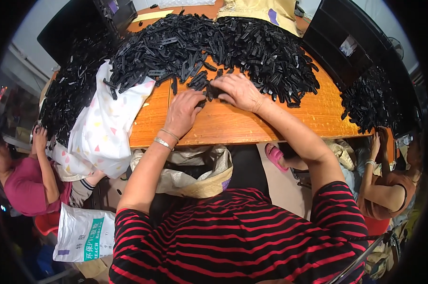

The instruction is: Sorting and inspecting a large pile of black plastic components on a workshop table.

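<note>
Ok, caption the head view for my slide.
Left hand and right hand at small black elongated parts on an orange wooden table, a large black heap beyond.

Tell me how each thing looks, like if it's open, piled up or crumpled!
Left hand: fingers curled, beside small black plastic parts
Right hand: fingers bent, over a few parts
Black plastic parts: loose, heaped
Wooden table: partly covered
Patterned cloth: creased, hanging over the edge
Lap sack: mouth open
Pink sandal: worn on a foot

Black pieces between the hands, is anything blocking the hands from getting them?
Nothing visible stands in the way: the left hand and right hand are right at the black pieces on the table.
</note>
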A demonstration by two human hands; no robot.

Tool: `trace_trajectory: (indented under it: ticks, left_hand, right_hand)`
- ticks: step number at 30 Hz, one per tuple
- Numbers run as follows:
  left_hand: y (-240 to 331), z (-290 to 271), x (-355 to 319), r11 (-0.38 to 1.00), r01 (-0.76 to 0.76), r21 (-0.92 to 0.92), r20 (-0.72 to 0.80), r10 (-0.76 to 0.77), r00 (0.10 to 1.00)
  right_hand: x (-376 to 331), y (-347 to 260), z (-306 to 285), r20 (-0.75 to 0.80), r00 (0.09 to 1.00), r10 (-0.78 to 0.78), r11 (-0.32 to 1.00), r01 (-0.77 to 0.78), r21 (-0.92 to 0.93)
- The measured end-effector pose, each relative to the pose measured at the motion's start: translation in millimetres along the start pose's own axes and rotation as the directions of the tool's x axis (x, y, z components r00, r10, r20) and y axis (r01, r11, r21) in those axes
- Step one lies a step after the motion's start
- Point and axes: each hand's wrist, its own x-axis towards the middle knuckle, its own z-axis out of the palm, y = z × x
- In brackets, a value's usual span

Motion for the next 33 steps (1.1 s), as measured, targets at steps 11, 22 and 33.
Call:
trace_trajectory:
  ticks: [11, 22, 33]
  left_hand:
    - [12, -12, -13, 0.996, 0.046, -0.072, -0.081, -0.052, 0.995]
    - [4, -24, -27, 0.807, 0.335, -0.486, -0.224, -0.485, 0.845]
    - [-5, -35, -50, 0.153, 0.273, -0.95, 0.074, -0.737, 0.672]
  right_hand:
    - [-2, -18, 11, -0.123, 0.991, -0.049, 0.999, 0.046, -0.027]
    - [28, -51, 16, -0.06, 0.996, 0.07, 0.997, -0.067, 0.05]
    - [40, -68, 15, 0.232, 0.969, 0.089, 0.981, -0.126, 0.15]
